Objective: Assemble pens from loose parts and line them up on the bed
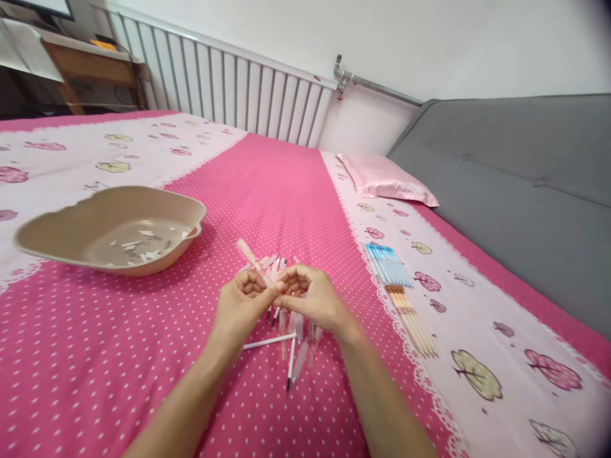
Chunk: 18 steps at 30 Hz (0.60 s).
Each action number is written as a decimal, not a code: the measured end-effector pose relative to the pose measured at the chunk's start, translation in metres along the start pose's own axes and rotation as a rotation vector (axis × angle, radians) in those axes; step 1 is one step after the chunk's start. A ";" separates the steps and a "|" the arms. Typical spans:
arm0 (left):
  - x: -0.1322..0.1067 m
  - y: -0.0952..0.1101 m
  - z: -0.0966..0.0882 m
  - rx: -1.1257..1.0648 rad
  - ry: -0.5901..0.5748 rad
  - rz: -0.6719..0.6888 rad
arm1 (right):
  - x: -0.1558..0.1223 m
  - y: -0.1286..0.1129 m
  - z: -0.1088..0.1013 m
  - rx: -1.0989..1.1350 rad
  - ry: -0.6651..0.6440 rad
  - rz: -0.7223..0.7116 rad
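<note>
My left hand (243, 299) is closed on a clear pinkish pen barrel (248, 254), which points up and to the left. My right hand (310, 296) meets it fingertip to fingertip at the barrel's lower end, its fingers pinched; whatever lies between them is too small to make out. Beneath both hands lies a loose pile of pen parts. White refills with dark tips, such as one refill (291, 362), are mixed with clear pink barrels (300, 359). A white stick-like refill (270, 341) lies crosswise near my left wrist.
A beige plastic basin (109, 210) with small white pieces (147, 256) in it stands at left. Rows of blue pens (389, 264) and cream pens with brown ends (413, 321) lie at right. Behind are a pink pillow (384, 178), a grey headboard (515, 159) and a radiator (229, 83).
</note>
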State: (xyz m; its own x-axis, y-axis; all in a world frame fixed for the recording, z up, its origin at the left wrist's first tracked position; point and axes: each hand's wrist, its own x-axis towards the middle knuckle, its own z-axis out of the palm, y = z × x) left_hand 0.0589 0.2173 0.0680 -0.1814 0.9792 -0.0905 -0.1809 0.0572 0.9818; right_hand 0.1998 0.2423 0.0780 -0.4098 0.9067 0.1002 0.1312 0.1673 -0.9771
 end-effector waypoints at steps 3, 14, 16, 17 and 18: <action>0.002 -0.001 -0.001 -0.022 -0.025 0.006 | 0.001 0.000 0.001 -0.040 0.025 -0.006; 0.005 -0.003 -0.003 0.174 -0.100 0.057 | 0.007 0.005 -0.036 -0.137 0.431 0.052; 0.006 -0.004 -0.004 0.225 -0.092 0.072 | 0.007 0.012 -0.053 -0.236 0.599 0.114; 0.006 -0.004 -0.004 0.246 -0.092 0.074 | 0.007 0.016 -0.062 -0.313 0.684 0.144; 0.007 -0.005 -0.005 0.263 -0.093 0.076 | 0.006 0.020 -0.071 -0.405 0.764 0.188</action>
State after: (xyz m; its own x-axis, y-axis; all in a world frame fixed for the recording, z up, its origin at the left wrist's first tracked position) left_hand 0.0541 0.2226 0.0622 -0.0936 0.9956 -0.0111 0.0891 0.0194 0.9958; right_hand 0.2636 0.2788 0.0722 0.3464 0.9199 0.1838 0.5050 -0.0178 -0.8629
